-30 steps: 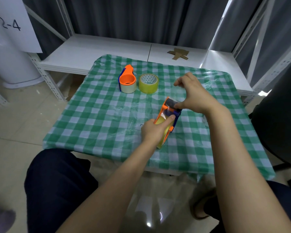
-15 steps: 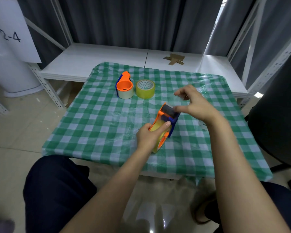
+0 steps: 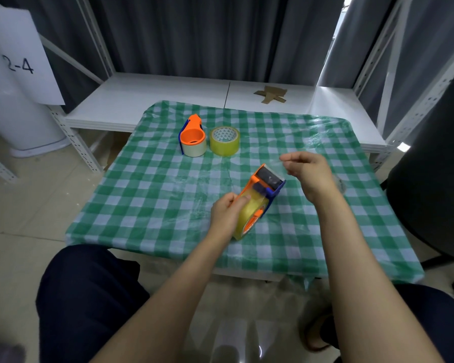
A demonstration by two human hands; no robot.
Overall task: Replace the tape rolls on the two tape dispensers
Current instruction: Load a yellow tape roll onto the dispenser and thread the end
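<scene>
An orange and blue tape dispenser point(image 3: 263, 188) loaded with a yellow tape roll point(image 3: 250, 213) stands tilted on the green checked tablecloth point(image 3: 152, 195). My left hand point(image 3: 227, 213) grips it around the roll, thumb on the tape. My right hand point(image 3: 306, 171) hovers just right of the dispenser's black roller, fingers pinched together; whether a clear tape end is between them I cannot tell. A second orange dispenser point(image 3: 192, 137) with a whitish roll lies at the table's far side, beside a loose yellow tape roll point(image 3: 224, 141).
A white low shelf point(image 3: 168, 93) runs behind the table, with a brown cardboard scrap point(image 3: 270, 94) on it. A dark chair point(image 3: 430, 174) stands at the right. A white cylinder with a paper sign point(image 3: 19, 74) is at the left. My dark-trousered knees are below the table edge.
My right hand has lifted off the dispenser's front and moved right and up. The left hand stays on the roll. The camera view has shifted slightly.
</scene>
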